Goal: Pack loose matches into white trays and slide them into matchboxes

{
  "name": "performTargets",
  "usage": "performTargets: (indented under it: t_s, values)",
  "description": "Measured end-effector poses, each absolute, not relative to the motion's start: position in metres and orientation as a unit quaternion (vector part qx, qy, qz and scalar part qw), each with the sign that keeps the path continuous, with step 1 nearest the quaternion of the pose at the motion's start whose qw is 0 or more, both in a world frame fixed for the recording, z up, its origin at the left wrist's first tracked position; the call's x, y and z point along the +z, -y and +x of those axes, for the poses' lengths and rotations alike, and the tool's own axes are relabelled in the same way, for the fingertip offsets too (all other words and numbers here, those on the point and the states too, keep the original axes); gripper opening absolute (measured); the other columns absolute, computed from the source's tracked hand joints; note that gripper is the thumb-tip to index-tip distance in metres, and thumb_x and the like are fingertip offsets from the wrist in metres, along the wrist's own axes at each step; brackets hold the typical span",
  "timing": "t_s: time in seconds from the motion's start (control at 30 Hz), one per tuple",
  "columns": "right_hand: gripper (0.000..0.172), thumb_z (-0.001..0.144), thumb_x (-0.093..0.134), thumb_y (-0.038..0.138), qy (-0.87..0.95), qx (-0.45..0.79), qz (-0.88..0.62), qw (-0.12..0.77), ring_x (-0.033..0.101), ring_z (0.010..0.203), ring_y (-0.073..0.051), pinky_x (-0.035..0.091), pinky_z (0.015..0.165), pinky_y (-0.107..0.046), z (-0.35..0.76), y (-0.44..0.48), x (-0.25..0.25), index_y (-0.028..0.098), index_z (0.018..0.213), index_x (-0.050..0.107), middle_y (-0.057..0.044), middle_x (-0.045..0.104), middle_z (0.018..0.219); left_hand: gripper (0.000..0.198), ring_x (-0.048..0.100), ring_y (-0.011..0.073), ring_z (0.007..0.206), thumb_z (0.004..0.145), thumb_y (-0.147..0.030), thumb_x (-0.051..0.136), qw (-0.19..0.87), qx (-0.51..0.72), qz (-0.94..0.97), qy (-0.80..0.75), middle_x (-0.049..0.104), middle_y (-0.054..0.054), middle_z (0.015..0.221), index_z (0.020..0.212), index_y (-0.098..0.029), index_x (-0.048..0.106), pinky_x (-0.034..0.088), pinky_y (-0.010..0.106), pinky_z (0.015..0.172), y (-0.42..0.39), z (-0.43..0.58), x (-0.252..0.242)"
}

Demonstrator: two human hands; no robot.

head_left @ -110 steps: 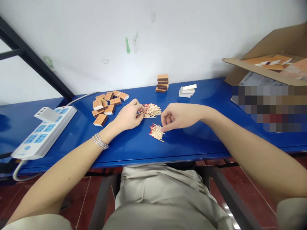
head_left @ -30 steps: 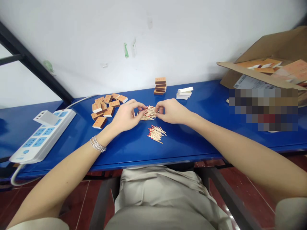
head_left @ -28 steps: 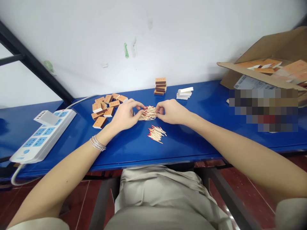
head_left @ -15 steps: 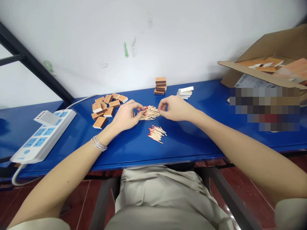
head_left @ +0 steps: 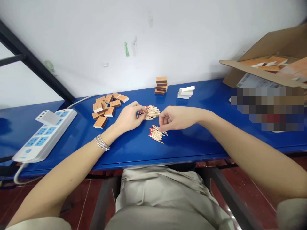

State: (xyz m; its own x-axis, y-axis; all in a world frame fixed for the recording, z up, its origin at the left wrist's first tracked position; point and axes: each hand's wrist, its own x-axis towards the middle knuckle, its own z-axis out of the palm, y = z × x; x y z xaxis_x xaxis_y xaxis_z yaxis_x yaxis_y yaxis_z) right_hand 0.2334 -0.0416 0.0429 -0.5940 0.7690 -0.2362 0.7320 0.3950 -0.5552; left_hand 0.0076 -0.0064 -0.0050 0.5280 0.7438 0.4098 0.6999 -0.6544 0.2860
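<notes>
The left hand, fingers half-curled, touches the big match pile; the right hand, fingertips nearly pinched, should work lightly, keeping the small pile neat. Either's hold is unclear.

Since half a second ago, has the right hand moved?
Yes: the right hand moved toward the table's front edge, from larger match pile to smaller pile.

- Pretty bright, even light, white wall looks clean
- Soft sheen on the blue counter, small glare spots on the floor
- Wide-lens stretch toward the edges
- Mosaic patch at right
- Matches kinda soft
</notes>
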Motion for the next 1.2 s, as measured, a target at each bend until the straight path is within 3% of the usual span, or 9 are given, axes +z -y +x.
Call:
performTargets:
  t_s: [0.47,0.77,0.9,1.2]
  values:
    - [0.016,0.075,0.064,0.03,0.813,0.161,-0.517,0.216,0.062,0.067,-0.015,0.044,0.065,-0.028,0.229,0.021,0.016,0.018,0.083,0.071,-0.004,0.072,0.079,0.013,0.055,0.0118,0.067,0.089,-0.021,0.056,0.047,0.244,0.888,-0.386,0.061,0.004,0.094,0.092,-0.017,0.069,0.046,0.028,0.068,0.004,0.006,-0.008]
    - [0.015,0.076,0.061,0.026,0.804,0.162,-0.514,0.253,0.063,0.068,-0.015,0.046,0.068,-0.029,0.224,0.016,0.008,0.017,0.082,0.072,-0.004,0.072,0.075,0.013,0.057,0.0123,0.07,0.092,-0.023,0.054,0.034,0.259,0.887,-0.38,0.061,0.005,0.096,0.095,-0.016,0.065,0.048,0.028,0.07,0.007,0.008,-0.007]
    - [0.013,0.073,0.064,0.026,0.805,0.196,-0.512,0.226,0.062,0.065,-0.015,0.046,0.064,-0.029,0.234,0.019,0.022,0.017,0.077,0.072,-0.004,0.071,0.074,0.014,0.057,0.0128,0.071,0.089,-0.025,0.059,0.038,0.274,0.878,-0.39,0.061,0.004,0.094,0.098,-0.016,0.065,0.049,0.029,0.072,0.01,0.009,-0.005]
    - [0.015,0.074,0.069,0.034,0.838,0.304,-0.447,0.076,0.06,0.059,-0.014,0.044,0.056,-0.027,0.24,0.041,0.047,0.02,0.073,0.072,-0.001,0.069,0.066,0.019,0.053,0.0114,0.063,0.087,-0.026,0.06,0.044,0.256,0.89,-0.375,0.059,0.003,0.094,0.103,-0.019,0.068,0.048,0.029,0.067,0.013,0.01,-0.004]
